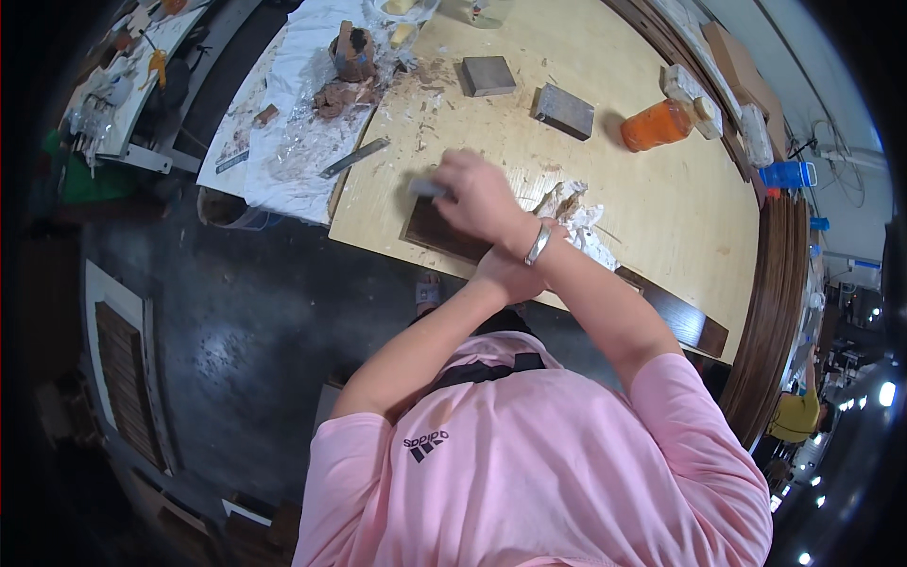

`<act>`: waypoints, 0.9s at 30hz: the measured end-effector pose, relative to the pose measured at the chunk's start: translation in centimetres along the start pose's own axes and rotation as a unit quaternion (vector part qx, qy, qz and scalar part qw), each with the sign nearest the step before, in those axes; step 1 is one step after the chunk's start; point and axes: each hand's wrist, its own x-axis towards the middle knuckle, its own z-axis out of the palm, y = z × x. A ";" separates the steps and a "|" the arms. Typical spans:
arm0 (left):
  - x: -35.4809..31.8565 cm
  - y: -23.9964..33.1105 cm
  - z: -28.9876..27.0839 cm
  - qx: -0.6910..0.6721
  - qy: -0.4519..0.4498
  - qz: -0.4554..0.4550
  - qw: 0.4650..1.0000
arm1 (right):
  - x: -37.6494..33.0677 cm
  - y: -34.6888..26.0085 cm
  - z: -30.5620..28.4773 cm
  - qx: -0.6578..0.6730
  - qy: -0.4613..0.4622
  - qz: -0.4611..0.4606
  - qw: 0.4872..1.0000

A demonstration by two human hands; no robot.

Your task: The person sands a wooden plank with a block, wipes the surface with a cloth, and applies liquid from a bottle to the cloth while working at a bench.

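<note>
My right hand (477, 194) reaches across to the left over a dark brown wooden board (436, 230) by the table's near edge. Its fingers are curled round a small grey piece (428, 187), smeared by motion, whose kind I cannot make out. Under the right wrist, which wears a silver bracelet (538, 244), lies my left hand (513, 271). The right forearm hides most of its fingers, so I cannot tell if it holds anything. Crumpled white paper (590, 231) with brown stains sits just beyond the crossed wrists.
Two grey blocks (487, 76) (565, 111) and an orange-filled bottle (655, 126) stand farther back. A flat metal blade (354, 157) lies at left, near a stained cup (352, 52) on plastic sheeting. Another dark board stretch (675, 314) runs along the right front edge.
</note>
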 end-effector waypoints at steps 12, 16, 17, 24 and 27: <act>-1.4 0.0 -0.2 0.027 -0.026 0.035 0.999 | 0.6 3.6 -0.3 0.071 0.002 0.255 0.964; -6.2 2.6 -4.3 -0.018 0.098 0.093 0.991 | 0.6 4.0 -2.4 0.250 0.057 0.289 0.922; -7.1 2.9 -4.9 -0.015 0.073 0.094 0.993 | 0.6 3.5 -2.8 0.216 0.097 0.309 0.921; -8.5 1.8 -4.9 0.168 -0.128 -0.156 0.965 | 0.5 -1.7 0.9 0.092 -0.011 0.290 0.953; -8.2 1.4 -5.1 0.154 -0.145 -0.112 0.971 | -1.1 -1.3 1.3 0.051 0.026 0.267 0.962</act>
